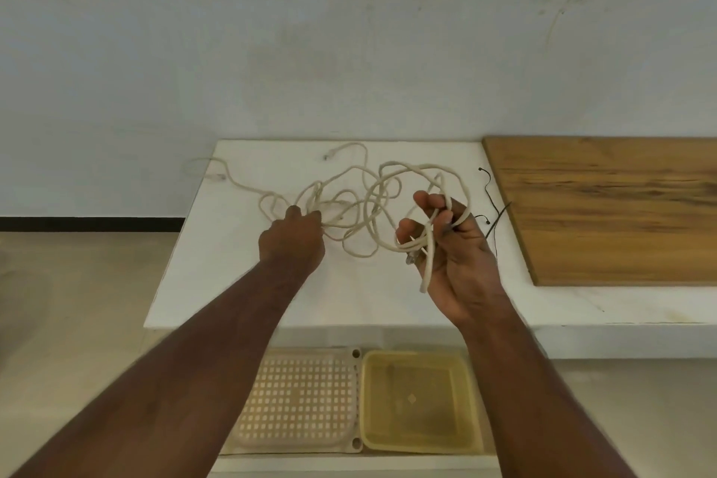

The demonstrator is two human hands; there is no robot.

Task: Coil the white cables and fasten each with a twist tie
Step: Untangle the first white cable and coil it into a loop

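**Coiling under way; loose cable tangled on tabletop**

Nearest, on a lower shelf under the tabletop, sit a perforated tray (298, 400) and a yellowish container (419, 400), neither involved.

Above them, the right hand (454, 256) is raised palm-up, fingers curled around a few gathered loops of white cable (357, 206), with one connector end hanging below the palm. The left hand (295, 241) reaches into the loose heap to the left, fingers closed on a strand. The hands are well apart.

Beyond, the remaining cable lies in overlapping loops across the white tabletop (232, 283), one end trailing over the far-left edge. Thin dark twist ties (487, 186) lie to the right, beside a wooden board (620, 206).

Risks, as judged: pulling a strand from beneath crossed loops may tighten a knot; uneven loops may slip from the right hand's grip; whether one or several cables are tangled cannot be told.
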